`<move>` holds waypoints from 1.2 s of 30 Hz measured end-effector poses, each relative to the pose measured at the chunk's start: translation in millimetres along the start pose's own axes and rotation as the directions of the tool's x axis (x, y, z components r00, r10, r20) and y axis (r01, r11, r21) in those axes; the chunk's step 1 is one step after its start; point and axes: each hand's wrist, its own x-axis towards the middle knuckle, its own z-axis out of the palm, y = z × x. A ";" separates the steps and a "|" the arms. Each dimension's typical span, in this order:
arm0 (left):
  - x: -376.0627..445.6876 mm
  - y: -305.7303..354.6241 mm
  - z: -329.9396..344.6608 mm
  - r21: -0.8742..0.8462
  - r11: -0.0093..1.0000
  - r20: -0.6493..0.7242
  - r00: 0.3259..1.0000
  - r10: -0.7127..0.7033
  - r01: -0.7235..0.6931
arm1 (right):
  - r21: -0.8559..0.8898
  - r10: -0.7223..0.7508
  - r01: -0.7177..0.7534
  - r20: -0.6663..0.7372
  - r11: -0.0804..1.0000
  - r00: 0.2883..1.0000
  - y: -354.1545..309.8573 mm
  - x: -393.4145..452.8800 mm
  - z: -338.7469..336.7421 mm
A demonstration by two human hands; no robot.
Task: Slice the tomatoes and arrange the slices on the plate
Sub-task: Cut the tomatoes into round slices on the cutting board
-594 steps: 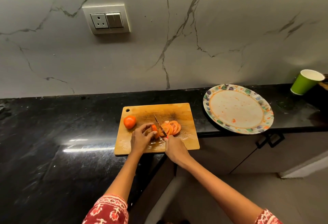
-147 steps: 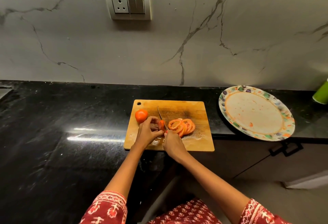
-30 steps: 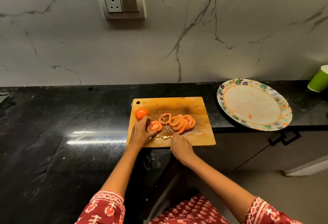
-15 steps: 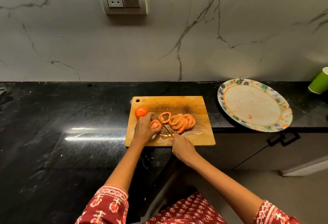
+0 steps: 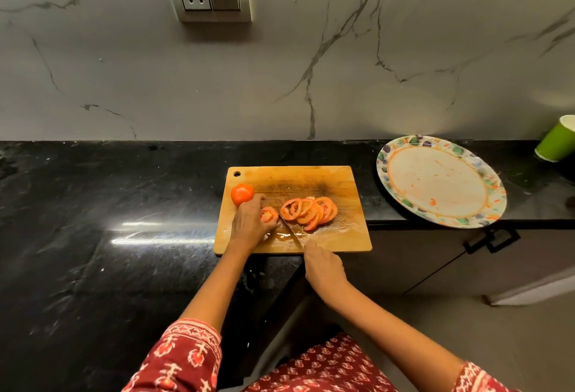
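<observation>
One floral plate [image 5: 494, 202], only smears inside; tomato slices [image 5: 309, 211] on board [image 5: 348, 186].

— Any way across to the plate [image 5: 494, 205]?
— Bare counter [image 5: 370, 180] lies between it and the board [image 5: 351, 202]. The slices [image 5: 309, 212] crowd mid-board; the board's right strip is bare.
— Further right?
— A cup [image 5: 557, 143] stands near the plate.
</observation>
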 end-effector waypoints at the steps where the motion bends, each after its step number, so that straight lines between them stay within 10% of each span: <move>1: 1.2 0.6 0.8 0.022 1.000 0.017 1.000 -0.001 0.001 | 0.002 0.000 0.000 -0.011 1.000 1.000 -0.1 1.6 -1.6; 11: 20.8 10.5 -3.6 0.323 0.946 0.243 0.964 -0.111 0.028 | 0.498 0.114 -0.112 0.026 0.860 0.993 13.4 34.0 -12.8; 20: 18.4 11.4 -9.8 -0.305 0.949 0.120 0.985 0.125 -0.083 | 0.641 0.049 0.032 -0.108 0.767 0.993 11.0 43.7 -23.3; 36: 9.3 5.7 4.5 -0.434 0.895 0.021 0.992 0.122 -0.101 | 0.573 -0.032 0.070 -0.077 0.816 0.997 1.3 34.4 -3.6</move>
